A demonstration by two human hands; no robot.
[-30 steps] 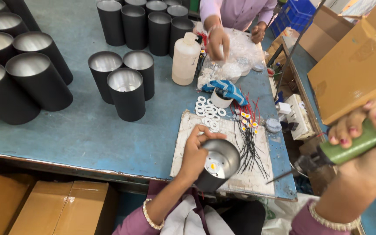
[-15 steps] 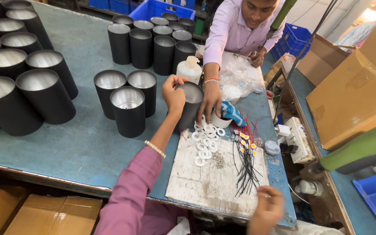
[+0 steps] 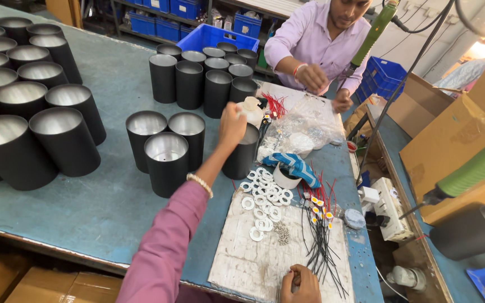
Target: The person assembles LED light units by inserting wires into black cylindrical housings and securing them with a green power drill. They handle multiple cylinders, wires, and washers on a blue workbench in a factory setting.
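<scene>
I'm looking down at the blue desk [image 3: 85, 219] and my left hand [image 3: 232, 124] is reaching out over a black can [image 3: 241, 157], a tall open cylinder with a dull silver inside. The fingers are curled down onto its near rim, clamped on the top edge as far as I can tell; the far side of the grip is hidden by the hand itself. The can is standing upright on the desk, just right of three more cans [image 3: 166, 151] of the same kind and just beyond the worn white board [image 3: 254, 264].

I'm judging it as thin sheet metal: stiff, light for its bulk, and smooth on the outside, so a grip on the wall could slide. The rim is where I'm taking it, thumb outside and fingers hooked inside, and I'm keeping the squeeze gentle because a thin wall may dent.

My right hand [image 3: 301, 285] is resting on the board's near edge, fingers closed into a loose fist; I cannot tell whether anything is in it. White rings [image 3: 262, 199] and black wires [image 3: 321, 241] are lying on the board nearby.
</scene>
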